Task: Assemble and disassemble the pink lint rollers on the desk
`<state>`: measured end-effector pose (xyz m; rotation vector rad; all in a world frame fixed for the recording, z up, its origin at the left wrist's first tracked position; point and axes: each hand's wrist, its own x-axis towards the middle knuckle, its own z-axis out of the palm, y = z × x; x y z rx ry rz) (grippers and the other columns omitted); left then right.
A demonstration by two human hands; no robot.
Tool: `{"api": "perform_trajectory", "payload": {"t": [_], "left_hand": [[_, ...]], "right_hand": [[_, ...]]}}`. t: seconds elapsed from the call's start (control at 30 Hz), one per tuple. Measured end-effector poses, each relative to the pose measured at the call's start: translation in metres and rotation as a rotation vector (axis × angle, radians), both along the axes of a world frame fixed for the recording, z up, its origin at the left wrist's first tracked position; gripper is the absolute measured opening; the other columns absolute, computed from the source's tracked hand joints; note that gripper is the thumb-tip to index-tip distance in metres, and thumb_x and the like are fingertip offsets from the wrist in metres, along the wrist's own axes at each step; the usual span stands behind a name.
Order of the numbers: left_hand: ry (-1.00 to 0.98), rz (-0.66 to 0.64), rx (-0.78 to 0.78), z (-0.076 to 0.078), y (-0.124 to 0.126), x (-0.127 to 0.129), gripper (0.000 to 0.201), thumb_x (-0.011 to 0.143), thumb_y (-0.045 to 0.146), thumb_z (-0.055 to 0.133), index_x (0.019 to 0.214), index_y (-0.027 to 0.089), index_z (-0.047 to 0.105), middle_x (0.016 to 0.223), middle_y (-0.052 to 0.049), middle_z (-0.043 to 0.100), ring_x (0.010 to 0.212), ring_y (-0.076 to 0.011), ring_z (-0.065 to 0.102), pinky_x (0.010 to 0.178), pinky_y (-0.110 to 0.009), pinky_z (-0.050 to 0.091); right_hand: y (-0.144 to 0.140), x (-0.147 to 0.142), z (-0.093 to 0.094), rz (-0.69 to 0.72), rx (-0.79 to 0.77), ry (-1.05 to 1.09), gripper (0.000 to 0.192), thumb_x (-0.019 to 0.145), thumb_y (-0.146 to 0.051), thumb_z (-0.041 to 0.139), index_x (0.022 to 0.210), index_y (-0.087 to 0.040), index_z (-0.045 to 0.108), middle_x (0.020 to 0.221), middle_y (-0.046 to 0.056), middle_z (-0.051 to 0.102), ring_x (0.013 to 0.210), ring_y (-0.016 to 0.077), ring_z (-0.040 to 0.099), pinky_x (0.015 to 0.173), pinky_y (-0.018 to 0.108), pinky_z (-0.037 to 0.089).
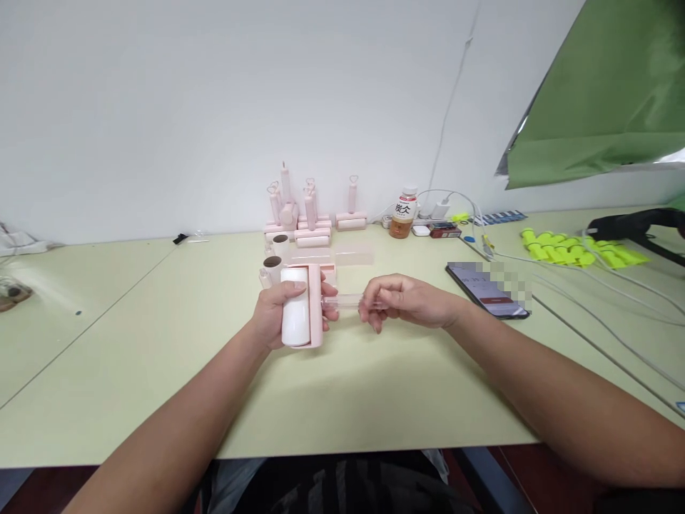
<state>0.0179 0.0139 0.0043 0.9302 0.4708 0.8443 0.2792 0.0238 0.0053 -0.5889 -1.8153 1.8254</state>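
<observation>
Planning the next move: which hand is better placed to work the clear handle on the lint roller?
Right, probably. The right hand already pinches the clear handle with its fingers, while the left hand is wrapped around the lint roller.

The only writing that can be made out stands on the white label of the drink bottle (403, 213) near the back edge of the bench (160, 343): two large dark Chinese characters, too small to read with certainty. The phone (489, 289) lying toward the right side of the bench shows a lit screen, but part is blurred and the rest is too small to read.
</observation>
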Motion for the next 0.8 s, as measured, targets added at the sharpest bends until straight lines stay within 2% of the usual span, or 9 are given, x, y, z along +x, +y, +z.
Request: {"api": "perform_trajectory", "payload": {"t": [0.07, 0.13, 0.27, 0.43, 0.53, 0.6, 0.7, 0.77, 0.8], "left_hand": [[-0.004, 0.027, 0.013, 0.000, -0.004, 0.005, 0.039, 0.066, 0.035, 0.069, 0.099, 0.014, 0.065, 0.091, -0.010, 0.071, 0.073, -0.0275, 0.071, 0.060, -0.037, 0.058], [0.036, 0.055, 0.026, 0.000, -0.010, 0.012, 0.040, 0.065, 0.035, 0.070, 0.098, 0.014, 0.064, 0.095, -0.010, 0.071, 0.071, -0.0263, 0.070, 0.059, -0.037, 0.058], [0.231, 0.112, 0.054, 0.000, -0.022, 0.034, 0.042, 0.066, 0.038, 0.071, 0.097, 0.012, 0.062, 0.078, -0.009, 0.068, 0.066, -0.0248, 0.068, 0.056, -0.035, 0.056], [0.471, 0.253, 0.192, 0.003, -0.017, 0.061, 0.040, 0.071, 0.040, 0.072, 0.100, 0.019, 0.054, 0.080, -0.002, 0.064, 0.068, -0.0194, 0.064, 0.061, -0.032, 0.052], [0.554, 0.191, 0.231, 0.013, 0.007, 0.075, 0.048, 0.076, 0.057, 0.064, 0.105, 0.020, 0.053, 0.081, -0.003, 0.063, 0.072, -0.0210, 0.062, 0.063, -0.033, 0.051], [0.577, 0.100, 0.246, 0.024, 0.033, 0.083, 0.059, 0.083, 0.071, 0.041, 0.108, 0.018, 0.053, 0.087, -0.008, 0.066, 0.078, -0.0258, 0.064, 0.066, -0.038, 0.052], [0.862, 0.209, 0.630, 0.034, 0.081, 0.091, 0.056, 0.091, 0.062, 0.029, 0.113, 0.018, 0.055, 0.114, -0.012, 0.064, 0.103, -0.0283, 0.061, 0.084, -0.040, 0.050], [1.328, 0.283, 0.949, 0.031, 0.110, 0.097, 0.046, 0.092, 0.052, 0.039, 0.121, 0.018, 0.053, 0.130, -0.014, 0.058, 0.119, -0.0310, 0.053, 0.096, -0.043, 0.042], [1.406, 0.275, 0.986, 0.026, 0.123, 0.100, 0.046, 0.087, 0.047, 0.052, 0.122, 0.017, 0.054, 0.134, -0.017, 0.054, 0.125, -0.0354, 0.047, 0.101, -0.049, 0.036]], "right_hand": [[-0.002, 0.007, 0.011, 0.031, 0.168, -0.165, 0.043, 0.088, -0.045, 0.063, 0.122, -0.019, 0.056, 0.098, 0.007, 0.066, 0.077, 0.0148, 0.061, 0.075, 0.033, 0.048], [-0.009, 0.008, 0.021, -0.011, 0.370, -0.376, 0.049, 0.088, -0.039, 0.063, 0.132, -0.023, 0.050, 0.092, 0.004, 0.064, 0.075, 0.0142, 0.058, 0.070, 0.029, 0.045], [-0.027, -0.002, 0.022, -0.128, 0.673, -0.714, 0.017, 0.085, -0.034, 0.062, 0.096, -0.020, 0.063, 0.067, -0.002, 0.056, 0.056, 0.0122, 0.046, 0.053, 0.025, 0.030], [-0.029, -0.003, 0.004, -0.178, 0.620, -0.704, 0.020, 0.083, -0.033, 0.059, 0.073, -0.020, 0.049, 0.061, -0.004, 0.048, 0.052, 0.0106, 0.038, 0.051, 0.025, 0.026], [-0.020, 0.002, -0.003, -0.254, 0.594, -0.612, 0.019, 0.084, -0.032, 0.057, 0.074, -0.020, 0.046, 0.062, -0.005, 0.043, 0.055, 0.0106, 0.037, 0.054, 0.024, 0.027], [-0.013, 0.006, -0.004, -0.333, 0.582, -0.559, 0.019, 0.084, -0.034, 0.057, 0.076, -0.020, 0.048, 0.064, -0.006, 0.039, 0.057, 0.0107, 0.036, 0.055, 0.024, 0.028], [-0.004, 0.012, -0.004, -0.448, 0.565, -0.534, 0.020, 0.083, -0.036, 0.057, 0.075, -0.020, 0.048, 0.065, -0.006, 0.037, 0.058, 0.0105, 0.035, 0.057, 0.024, 0.027], [0.000, 0.015, -0.003, -0.481, 0.564, -0.545, 0.022, 0.083, -0.037, 0.058, 0.074, -0.020, 0.046, 0.066, -0.006, 0.036, 0.059, 0.0106, 0.035, 0.057, 0.024, 0.027], [0.001, 0.016, -0.003, -0.480, 0.566, -0.552, 0.023, 0.083, -0.037, 0.057, 0.074, -0.020, 0.046, 0.066, -0.006, 0.037, 0.060, 0.0108, 0.036, 0.057, 0.024, 0.028]]}}
